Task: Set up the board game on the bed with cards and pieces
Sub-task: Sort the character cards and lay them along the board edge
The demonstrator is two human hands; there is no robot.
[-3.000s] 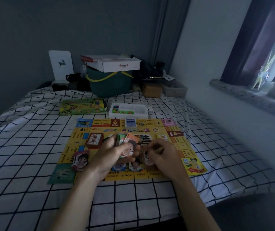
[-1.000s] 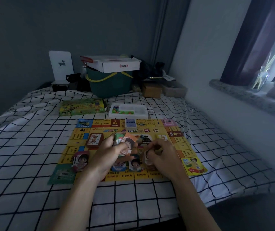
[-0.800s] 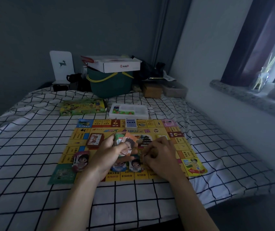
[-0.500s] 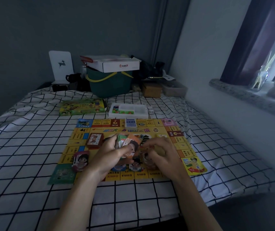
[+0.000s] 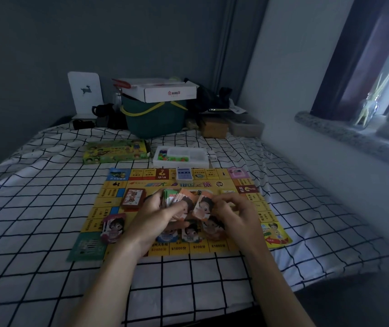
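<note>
Both bare forearms reach forward over the game board (image 5: pixel 255 210). The left hand (image 5: pixel 158 215) grips a fanned stack of cards (image 5: pixel 177 200), thumb across them. The right hand (image 5: pixel 236 217), just beside it, pinches a single card (image 5: pixel 203 207) between curled fingers.

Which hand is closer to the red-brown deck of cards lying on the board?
Left. The left hand, gripping a fan of cards, sits just right of the red-brown card deck. The right hand is farther right, pinching an orange card.
</note>
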